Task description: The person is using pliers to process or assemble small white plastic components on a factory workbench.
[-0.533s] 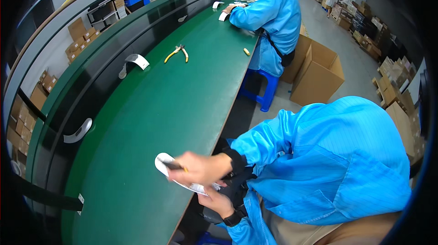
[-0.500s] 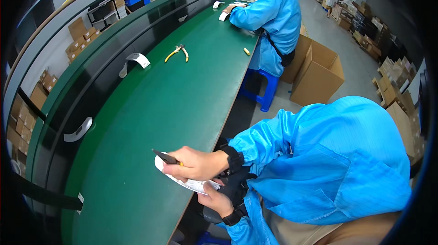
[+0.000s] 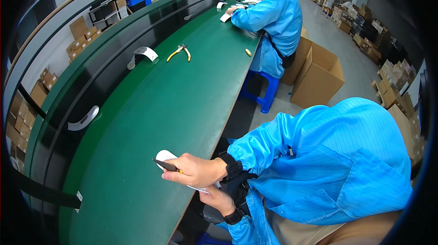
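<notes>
My right hand (image 3: 195,170), the upper one, is closed around a tool that looks like pliers (image 3: 166,165). Its dark, pointed jaws stick out past my thumb to the left, with a spot of yellow at the fingers. Below it, my left hand (image 3: 220,200) grips the near end of a white curved piece (image 3: 165,155) at the table's edge. The far, rounded end of that piece shows behind the jaws. My right hand covers its middle, and most of my left fingers are hidden. The pliers cross over the piece; whether they touch it I cannot tell.
A long green worktop (image 3: 137,153) carries yellow-handled pliers (image 3: 179,53) and a small yellow object (image 3: 248,52). White curved pieces lie along its far side, one nearer (image 3: 84,119), another farther (image 3: 146,53). A co-worker (image 3: 273,12) sits ahead beside an open cardboard box (image 3: 317,78).
My right hand has tilted and shifted slightly, covering more of the white piece. The white pieces along the far side have moved up and to the right. The loose pliers lie nearly where they were.
</notes>
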The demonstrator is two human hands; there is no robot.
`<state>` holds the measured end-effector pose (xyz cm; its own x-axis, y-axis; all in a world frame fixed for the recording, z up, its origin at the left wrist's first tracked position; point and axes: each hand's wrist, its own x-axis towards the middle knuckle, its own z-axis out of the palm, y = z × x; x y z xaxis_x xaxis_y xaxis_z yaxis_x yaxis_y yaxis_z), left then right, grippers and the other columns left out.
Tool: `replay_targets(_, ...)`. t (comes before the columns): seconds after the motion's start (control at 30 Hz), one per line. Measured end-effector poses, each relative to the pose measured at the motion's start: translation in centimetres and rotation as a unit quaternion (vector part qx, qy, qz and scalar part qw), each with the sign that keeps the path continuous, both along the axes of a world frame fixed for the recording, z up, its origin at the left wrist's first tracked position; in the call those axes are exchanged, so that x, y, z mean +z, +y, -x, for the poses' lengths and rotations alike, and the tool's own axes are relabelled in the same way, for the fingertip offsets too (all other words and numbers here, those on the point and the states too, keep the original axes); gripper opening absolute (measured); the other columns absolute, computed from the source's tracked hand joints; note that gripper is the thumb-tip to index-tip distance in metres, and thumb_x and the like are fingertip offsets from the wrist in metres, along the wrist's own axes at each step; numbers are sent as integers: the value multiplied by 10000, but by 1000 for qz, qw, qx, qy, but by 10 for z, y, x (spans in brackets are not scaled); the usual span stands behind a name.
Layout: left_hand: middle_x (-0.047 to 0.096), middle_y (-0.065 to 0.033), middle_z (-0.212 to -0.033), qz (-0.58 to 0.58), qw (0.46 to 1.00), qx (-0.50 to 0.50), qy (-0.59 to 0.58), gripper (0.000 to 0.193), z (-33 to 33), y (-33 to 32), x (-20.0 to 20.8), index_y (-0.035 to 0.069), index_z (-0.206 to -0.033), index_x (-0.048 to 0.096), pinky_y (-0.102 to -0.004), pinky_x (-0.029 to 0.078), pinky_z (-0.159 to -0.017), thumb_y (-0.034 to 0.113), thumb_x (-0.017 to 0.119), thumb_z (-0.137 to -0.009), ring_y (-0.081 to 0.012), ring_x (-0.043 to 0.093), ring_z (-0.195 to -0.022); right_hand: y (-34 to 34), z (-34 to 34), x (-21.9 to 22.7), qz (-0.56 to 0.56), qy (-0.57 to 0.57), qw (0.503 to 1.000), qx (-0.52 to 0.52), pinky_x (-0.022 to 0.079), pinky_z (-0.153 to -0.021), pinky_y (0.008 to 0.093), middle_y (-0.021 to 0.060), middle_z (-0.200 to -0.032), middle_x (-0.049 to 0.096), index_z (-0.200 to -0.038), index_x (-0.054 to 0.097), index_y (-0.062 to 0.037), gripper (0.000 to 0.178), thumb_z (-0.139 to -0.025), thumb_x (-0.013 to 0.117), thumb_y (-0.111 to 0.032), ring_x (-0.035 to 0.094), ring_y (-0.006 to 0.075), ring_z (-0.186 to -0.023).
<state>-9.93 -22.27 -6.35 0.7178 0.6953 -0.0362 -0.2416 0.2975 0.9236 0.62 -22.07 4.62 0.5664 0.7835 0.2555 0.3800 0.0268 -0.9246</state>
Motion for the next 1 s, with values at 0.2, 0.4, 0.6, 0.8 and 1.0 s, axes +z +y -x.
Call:
replay_targets(0.2, 611, -94, -959, 25, 999, -36, -20, 376, 2, 3, -8, -107, -1090, 534, -290, 455, -702, 251, 517, -978, -156, 575, -830, 0, 7, 1, -58, -57, 997, 8, 412, -521, 375, 139, -626, 506, -883, 502, -3, 244, -975, 527, -228, 519, 291, -536)
replay_targets(0.4, 612, -59, -902, -10, 989, 135, -55, 358, -11, -5, -5, -92, -992, 590, -289, 454, -680, 262, 539, -971, -137, 558, -797, 5, 22, -13, -62, -134, 988, 47, 408, -543, 399, 138, -610, 471, -857, 503, 13, 285, -957, 544, -251, 490, 327, -571)
replay_targets(0.6, 614, -84, -829, -27, 996, -88, 2, 303, 3, 13, 9, -82, -1022, 581, -285, 482, -665, 212, 555, -955, -148, 575, -708, -5, -12, 14, -25, 118, 990, 77, 440, -521, 290, 16, -584, 564, -798, 554, -21, 309, -963, 522, -281, 523, 105, -503)
replay_targets(0.8, 609, -180, -731, 42, 997, -62, 16, 336, 13, -1, 51, -82, -1219, 420, -298, 514, -526, 85, 496, -938, -216, 612, -565, -21, -70, 36, 46, -114, 992, -31, 492, -643, 363, 132, -757, 635, -953, 594, 25, 370, -887, 626, -338, 635, 219, -703)
replay_targets(1.0, 636, -184, -744, -87, 993, -67, 49, 255, 13, 12, 74, -84, -1108, 484, -284, 516, -507, 87, 542, -928, -195, 604, -530, -12, -95, -3, 70, 105, 991, 55, 508, -654, 308, 82, -892, 629, -1086, 533, 63, 409, -892, 636, -282, 618, 157, -749)
